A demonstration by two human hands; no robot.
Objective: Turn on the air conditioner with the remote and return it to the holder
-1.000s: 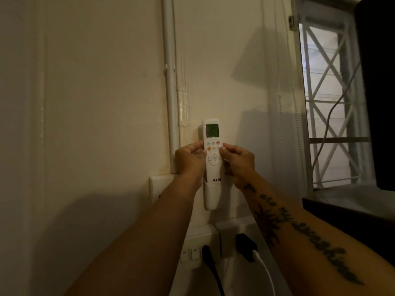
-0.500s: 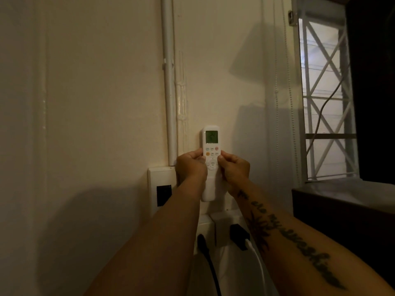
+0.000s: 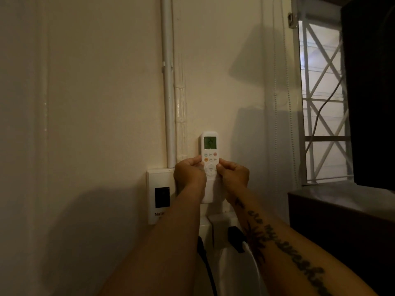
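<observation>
A white remote [image 3: 210,153] with a lit green display stands upright against the wall, its lower half inside a white wall holder [image 3: 207,194]. My left hand [image 3: 189,173] pinches the remote's left edge at the button pad. My right hand [image 3: 233,175] pinches its right edge at the same height. Both thumbs rest on the front near the round pad. The holder's sides are mostly hidden behind my hands and wrists.
A white switch box [image 3: 159,196] sits on the wall left of the holder, under a vertical conduit pipe [image 3: 168,82]. Below are wall sockets with a black plug [image 3: 235,238] and cables. A dark cabinet [image 3: 342,221] stands at right under a grilled window [image 3: 322,99].
The remote and both hands sit lower in the view than before, and the switch box has come into sight as the camera tilted. Both hands keep the same hold on the remote.
</observation>
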